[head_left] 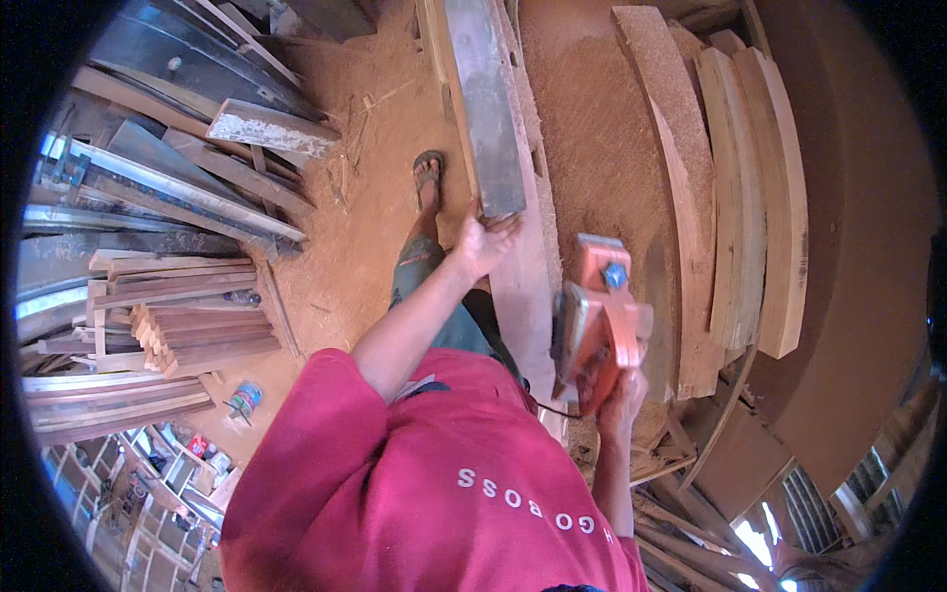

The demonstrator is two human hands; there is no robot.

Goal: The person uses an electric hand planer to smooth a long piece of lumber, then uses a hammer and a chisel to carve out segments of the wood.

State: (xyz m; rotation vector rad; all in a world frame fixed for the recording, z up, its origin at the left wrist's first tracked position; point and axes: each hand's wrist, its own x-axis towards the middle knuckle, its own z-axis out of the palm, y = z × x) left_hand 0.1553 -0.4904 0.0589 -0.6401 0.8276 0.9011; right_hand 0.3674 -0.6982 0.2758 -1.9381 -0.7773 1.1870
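The right hand (621, 400) grips an orange power planer (622, 331); the left hand (488, 245), palm up, meets the near end of a dark board (485, 109), its grip unclear. The board lies along a long plank (523, 276). Left of it, sawdust-strewn floor (355, 128) opens toward stacked timber (202, 335); curved beams (735, 197) edge the right.

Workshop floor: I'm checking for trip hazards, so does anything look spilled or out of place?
Brown sawdust is strewn across the floor, unsurprising near the orange power tool in the right hand. Odder is the small bluish container by the stacked timber, sitting loose where a foot might catch it.
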